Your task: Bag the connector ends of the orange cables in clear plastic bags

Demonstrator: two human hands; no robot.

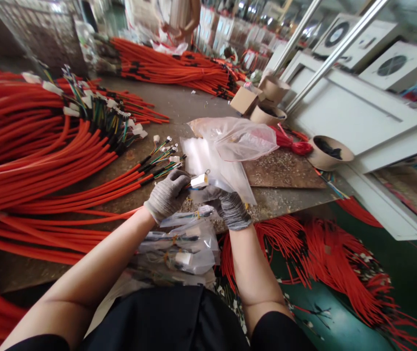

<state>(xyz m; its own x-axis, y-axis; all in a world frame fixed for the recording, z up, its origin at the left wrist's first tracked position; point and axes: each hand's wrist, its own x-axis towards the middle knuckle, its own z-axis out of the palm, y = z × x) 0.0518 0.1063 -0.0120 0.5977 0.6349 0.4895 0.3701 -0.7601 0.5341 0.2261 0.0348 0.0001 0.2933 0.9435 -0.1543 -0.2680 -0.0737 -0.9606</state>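
Across the workbench [194,109], orange-sleeved wire harnesses [51,165] are fanned from the left, their ends gathered inward within reach. A white connector [199,181] is pinched by the gray-gloved left hand [167,196], fingers pressed together, and kept raised off the bench. Beside it, the gloved right hand [232,209] is curled against a clear plastic bag [226,146]; its grip cannot be told. Bagged harnesses [179,248] lie just past the front edge.

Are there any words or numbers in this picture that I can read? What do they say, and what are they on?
No words, numbers or signs can be read here: the white connector in the left hand shows none, and any marks on the cardboard box or the plastic bags are too small or blurred to read.
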